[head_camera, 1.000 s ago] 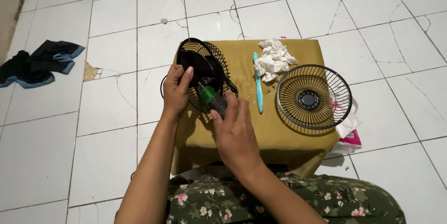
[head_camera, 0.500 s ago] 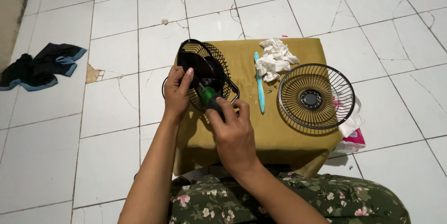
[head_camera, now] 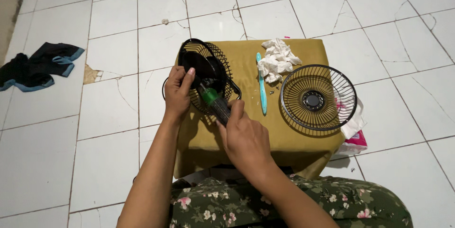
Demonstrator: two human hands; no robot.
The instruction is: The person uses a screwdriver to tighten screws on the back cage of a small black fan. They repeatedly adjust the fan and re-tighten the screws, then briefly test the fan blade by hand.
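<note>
My left hand (head_camera: 177,93) grips the left side of a small black fan body (head_camera: 206,69) with its rear wire cage, which rests on the olive-covered stool (head_camera: 294,143). A screwdriver with a green and black handle (head_camera: 215,105) is held in my right hand (head_camera: 244,135), its tip pointing into the middle of the fan. The detached round front grille (head_camera: 316,98) lies flat on the right part of the stool. A teal toothbrush (head_camera: 261,83) lies between the fan and the grille.
Crumpled white tissue (head_camera: 277,60) sits at the stool's far edge. A pink and white tissue pack (head_camera: 353,135) lies on the floor by the stool's right side. Dark clothing (head_camera: 35,64) lies on the white tiled floor at far left. A chipped tile (head_camera: 90,74) shows near it.
My right hand has shifted slightly with the screwdriver at the fan's centre. My left hand keeps its hold on the fan.
</note>
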